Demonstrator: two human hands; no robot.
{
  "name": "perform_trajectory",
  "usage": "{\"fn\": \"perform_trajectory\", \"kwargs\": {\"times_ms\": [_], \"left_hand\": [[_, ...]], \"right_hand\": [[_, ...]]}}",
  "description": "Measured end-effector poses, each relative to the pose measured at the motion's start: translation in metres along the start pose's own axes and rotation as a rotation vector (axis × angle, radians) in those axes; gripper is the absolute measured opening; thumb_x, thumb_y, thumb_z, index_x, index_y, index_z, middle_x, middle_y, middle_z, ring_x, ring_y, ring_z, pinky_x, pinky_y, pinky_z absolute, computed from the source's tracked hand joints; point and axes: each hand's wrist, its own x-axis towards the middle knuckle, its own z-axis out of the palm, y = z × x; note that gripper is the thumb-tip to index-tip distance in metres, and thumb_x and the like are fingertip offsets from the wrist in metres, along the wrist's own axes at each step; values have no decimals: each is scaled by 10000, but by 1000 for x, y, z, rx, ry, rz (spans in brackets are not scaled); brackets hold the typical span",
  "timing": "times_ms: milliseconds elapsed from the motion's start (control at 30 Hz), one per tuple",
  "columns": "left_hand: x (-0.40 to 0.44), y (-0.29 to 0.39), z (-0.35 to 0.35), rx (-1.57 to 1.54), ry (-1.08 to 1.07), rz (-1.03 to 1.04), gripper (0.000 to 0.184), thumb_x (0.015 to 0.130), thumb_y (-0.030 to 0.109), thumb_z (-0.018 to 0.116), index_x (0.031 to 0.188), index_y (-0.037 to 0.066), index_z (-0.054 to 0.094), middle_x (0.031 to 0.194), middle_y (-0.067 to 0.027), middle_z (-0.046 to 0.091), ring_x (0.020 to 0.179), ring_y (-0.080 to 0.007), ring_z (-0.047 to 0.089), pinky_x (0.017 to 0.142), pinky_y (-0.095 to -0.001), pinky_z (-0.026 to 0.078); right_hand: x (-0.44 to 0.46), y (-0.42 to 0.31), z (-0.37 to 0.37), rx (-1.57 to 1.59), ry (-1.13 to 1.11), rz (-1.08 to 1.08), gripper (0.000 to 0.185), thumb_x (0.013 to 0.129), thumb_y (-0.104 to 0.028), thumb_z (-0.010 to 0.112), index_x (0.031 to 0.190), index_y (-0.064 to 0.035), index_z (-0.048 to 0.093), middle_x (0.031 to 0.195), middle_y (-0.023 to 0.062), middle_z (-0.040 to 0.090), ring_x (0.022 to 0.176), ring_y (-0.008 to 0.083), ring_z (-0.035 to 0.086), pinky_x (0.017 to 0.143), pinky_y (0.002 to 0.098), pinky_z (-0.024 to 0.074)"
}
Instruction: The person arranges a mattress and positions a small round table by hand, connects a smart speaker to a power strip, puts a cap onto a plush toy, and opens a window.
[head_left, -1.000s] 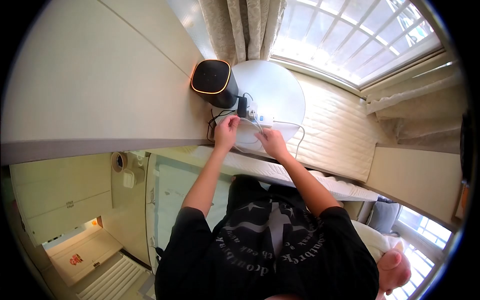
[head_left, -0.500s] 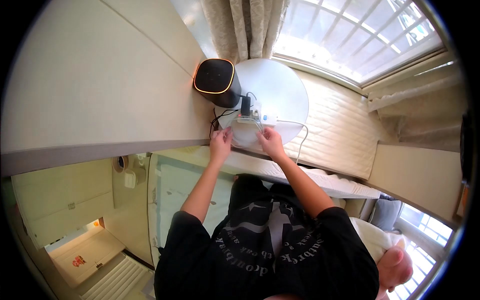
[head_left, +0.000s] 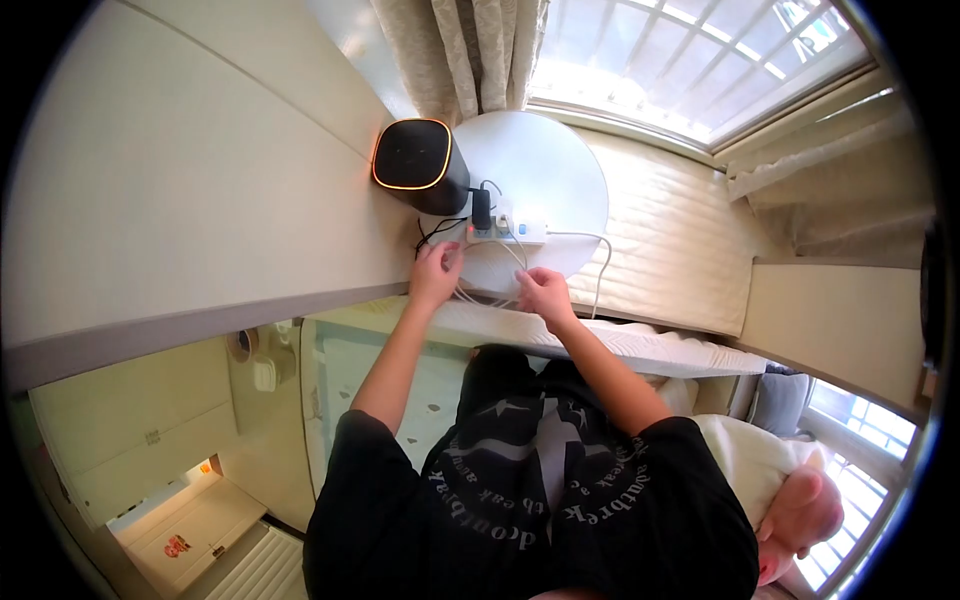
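Observation:
A white cable (head_left: 482,298) hangs in loose loops between my two hands, at the near edge of the round white table. My left hand (head_left: 436,275) is closed on the left side of the loops, fingers curled. With its fingers pinched, my right hand (head_left: 546,296) grips the cable on the right. Just beyond them lies a white power strip (head_left: 532,232) with a small red light and a blue switch. A black adapter (head_left: 481,208) and a white plug (head_left: 504,217) are plugged into it. Thin black wires (head_left: 440,232) lie near my left fingertips.
A black speaker (head_left: 412,160) with a glowing orange rim stands on the round table (head_left: 560,165), against a pale panel (head_left: 200,180). The strip's white cord (head_left: 608,262) crosses a quilted mat (head_left: 665,220). Another person (head_left: 790,500) is behind at lower right.
My left hand has lifted slightly and its fingers have curled in more. The cable loops have dropped lower between my hands. The whole view has shifted a little.

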Motion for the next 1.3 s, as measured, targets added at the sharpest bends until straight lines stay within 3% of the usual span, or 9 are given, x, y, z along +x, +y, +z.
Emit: {"fn": "perform_trajectory", "kwargs": {"times_ms": [100, 300, 500, 600, 700, 800, 900, 1100, 1300], "left_hand": [[-18, -8, -3, -89, -67, 122, 293, 893, 246, 744, 1143, 94, 715, 994, -95, 632, 825, -237, 700, 781, -377, 555], [-18, -22, 10, -14, -54, 132, 249, 881, 188, 742, 1100, 70, 727, 946, -112, 677, 800, -233, 705, 760, -368, 564], [11, 8, -1, -95, 158, 195, 138, 888, 149, 737, 986, 52, 745, 885, -108, 680, 719, -236, 683, 660, -361, 540], [18, 21, -2, 127, 151, 224, 119, 898, 206, 707, 958, 111, 744, 894, -72, 674, 778, -293, 693, 672, -402, 551], [22, 29, 4, 194, 168, 213, 116, 893, 227, 706, 960, 140, 745, 885, -40, 669, 766, -290, 688, 660, -414, 546], [23, 38, 3, 191, 152, 197, 122, 887, 240, 714, 967, 151, 739, 898, -30, 681, 768, -282, 693, 662, -409, 550], [22, 34, 13, 192, 133, 246, 144, 891, 229, 703, 1016, 160, 729, 905, -30, 692, 775, -278, 698, 666, -408, 553], [14, 45, 17, 169, 68, 263, 231, 884, 190, 689, 1114, 171, 704, 898, -44, 703, 788, -287, 702, 691, -424, 560], [9, 37, 19, 189, 29, 284, 318, 860, 163, 676, 1177, 168, 668, 912, -84, 707, 793, -319, 697, 710, -449, 564]], "right_hand": [[-3, -1, 5, -195, 67, -131, 319, 965, -282, 741, 867, 16, 681, 670, 52, 639, 505, 122, 577, 453, 280, 448], [0, 9, 2, -327, 69, -112, 466, 962, -377, 732, 776, 48, 692, 620, 114, 671, 453, 163, 614, 409, 313, 463], [-25, -7, 2, -441, 39, -140, 474, 997, -368, 682, 791, 59, 711, 625, 110, 659, 437, 156, 574, 434, 303, 461], [-22, 11, -5, -615, 62, -353, 479, 1003, -366, 672, 825, 76, 719, 640, 114, 671, 456, 163, 595, 460, 317, 468], [-21, 17, -11, -786, 138, -740, 440, 1006, -336, 658, 825, 59, 729, 662, 109, 683, 468, 152, 606, 471, 319, 468], [-33, 0, -7, -415, -74, -97, 383, 994, -297, 652, 836, 41, 734, 687, 141, 690, 549, 190, 653, 545, 340, 499], [-33, 6, 0, -425, -84, 27, 364, 979, -305, 643, 855, 26, 734, 710, 171, 690, 656, 261, 688, 651, 385, 530], [-10, 53, 6, -569, 14, -166, 381, 974, -367, 643, 984, 0, 745, 867, 211, 733, 851, 401, 701, 809, 465, 540], [-27, 54, -2, -663, 155, -226, 404, 916, -371, 712, 1097, -11, 738, 908, 216, 723, 871, 400, 695, 821, 470, 541]]}}
